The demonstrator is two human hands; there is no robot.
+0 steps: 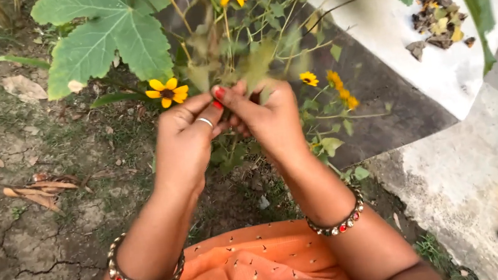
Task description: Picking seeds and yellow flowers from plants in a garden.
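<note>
1. The flower plant point(251, 51) is the biggest thing here. It stands in the middle, a bit far from us, and it grows out of the brown dirt point(20, 238). We think it is light and bendy. Its thin stems could snap if pulled hard.
2. A big green leaf point(110, 37) hangs at the far left. It looks soft and floppy.
3. Our left hand point(183, 142) and our right hand point(268, 115) meet in the middle of the plant. The fingers of both are pinched shut on thin stems and small leaves. We think it is best to hold a stem low down, not by the petals.
4. A yellow flower point(167, 92) sits just left of our left hand. It looks easy to crush.
5. A small heap of dry scraps point(440, 18) lies on the white ledge point(388, 34) at the far right.
6. We see no boxes, labels or signs.
</note>
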